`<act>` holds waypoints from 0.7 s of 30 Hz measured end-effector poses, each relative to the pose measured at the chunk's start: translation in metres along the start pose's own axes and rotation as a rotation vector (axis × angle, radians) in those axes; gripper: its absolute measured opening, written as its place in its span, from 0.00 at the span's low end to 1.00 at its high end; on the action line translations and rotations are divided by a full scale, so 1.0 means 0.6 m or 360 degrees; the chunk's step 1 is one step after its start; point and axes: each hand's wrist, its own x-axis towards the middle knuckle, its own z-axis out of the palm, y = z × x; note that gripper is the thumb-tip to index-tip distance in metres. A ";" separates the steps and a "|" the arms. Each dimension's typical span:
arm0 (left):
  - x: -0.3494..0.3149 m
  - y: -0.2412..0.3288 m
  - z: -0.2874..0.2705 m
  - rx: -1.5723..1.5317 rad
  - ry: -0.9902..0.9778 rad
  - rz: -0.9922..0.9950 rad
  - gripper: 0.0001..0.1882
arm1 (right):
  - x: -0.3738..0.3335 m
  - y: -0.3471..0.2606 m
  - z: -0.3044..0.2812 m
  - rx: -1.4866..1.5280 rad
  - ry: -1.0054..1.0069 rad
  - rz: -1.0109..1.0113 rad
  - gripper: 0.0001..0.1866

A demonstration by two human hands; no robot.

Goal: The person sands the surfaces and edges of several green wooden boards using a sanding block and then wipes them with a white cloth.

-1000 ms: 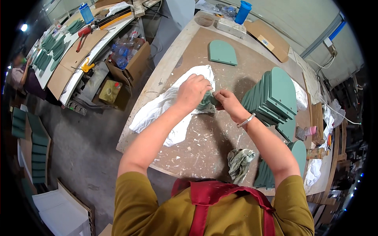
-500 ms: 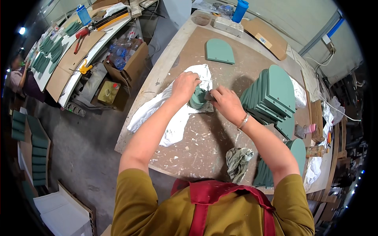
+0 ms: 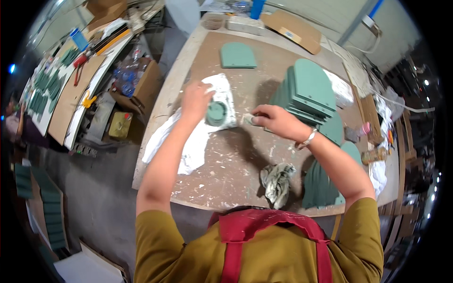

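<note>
My right hand (image 3: 279, 121) is closed in a pinch on a small pale grey piece (image 3: 248, 119), too blurred to name. It hangs over the brown board, right of a round green item (image 3: 216, 114) with curved ring-like edges. That item sits on a crumpled white cloth (image 3: 192, 155). My left hand (image 3: 195, 100) is beside the round item, over the cloth's upper part. Its fingers are smeared by motion, and whether they hold anything is hidden. Beyond my hands lies a single green arched panel (image 3: 238, 55).
A tall stack of green arched panels (image 3: 309, 87) stands at the right, with another stack (image 3: 322, 186) nearer me. A stained rag (image 3: 277, 181) lies near the front edge. At the back are a white block (image 3: 246, 25) and a cardboard piece (image 3: 295, 30). A jar (image 3: 375, 155) lies far right.
My right hand has drawn away from the round green item to the right, carrying the small pale piece. My left hand has lifted slightly off it, leaving its top visible. The view has shifted.
</note>
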 end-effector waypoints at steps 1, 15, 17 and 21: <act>-0.005 0.010 -0.012 -0.0013 0.0176 0.0009 0.10 | -0.027 -0.010 -0.027 0.0619 -0.0136 0.0262 0.16; -0.247 0.553 0.037 -0.0810 -0.0949 0.1154 0.07 | -0.409 0.154 -0.177 0.1796 0.0582 0.0078 0.18; -0.268 0.620 0.075 -0.0914 -0.0911 0.1274 0.11 | -0.436 0.169 -0.199 0.1321 0.0794 0.0098 0.18; -0.288 0.741 0.148 -0.0658 -0.0855 0.1373 0.26 | -0.467 0.175 -0.208 0.0019 0.0721 -0.0176 0.18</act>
